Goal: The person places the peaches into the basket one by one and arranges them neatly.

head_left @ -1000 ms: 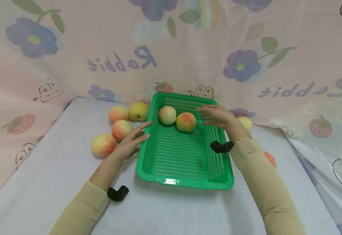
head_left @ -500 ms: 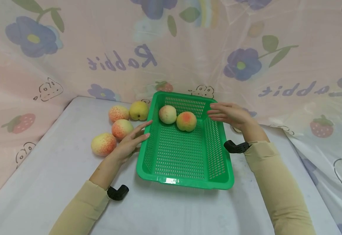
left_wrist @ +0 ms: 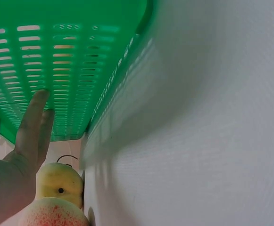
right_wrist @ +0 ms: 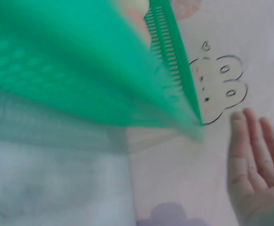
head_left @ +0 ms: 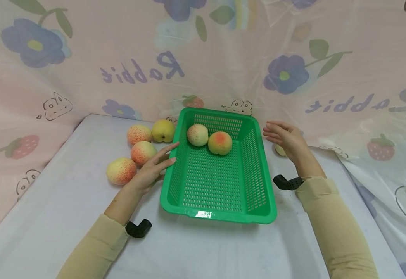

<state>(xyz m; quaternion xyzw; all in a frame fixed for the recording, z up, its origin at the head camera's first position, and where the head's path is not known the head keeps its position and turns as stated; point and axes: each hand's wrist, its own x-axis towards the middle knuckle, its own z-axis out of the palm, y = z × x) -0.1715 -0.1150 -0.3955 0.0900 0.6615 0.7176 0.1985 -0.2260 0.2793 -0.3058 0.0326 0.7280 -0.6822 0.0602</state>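
A green plastic basket (head_left: 211, 186) with slotted walls stands mid-table, holding a pale peach (head_left: 197, 135) and an orange-red peach (head_left: 220, 143) at its far end. My left hand (head_left: 150, 170) rests on the basket's left side. In the left wrist view its extended fingers (left_wrist: 30, 120) lie against the outer wall. Beyond the right rim, my right hand (head_left: 286, 141) is raised with fingers straight and nothing in it. Part of a pale yellow fruit (head_left: 280, 150) shows just below that hand. The right wrist view has my right hand (right_wrist: 264, 174) apart from the blurred basket.
Left of the basket lie red-and-yellow peaches (head_left: 121, 171), (head_left: 143, 153), (head_left: 139, 134) and a yellow-green fruit (head_left: 163, 131); the left wrist view shows the yellow fruit's (left_wrist: 61, 181) thin stem. A patterned curtain (head_left: 223, 62) hangs behind the white-covered table (head_left: 203, 252).
My right hand has moved right, from over the basket's inside to outside its right rim. A red fruit seen beside my right sleeve is now hidden. My left hand stays in place.
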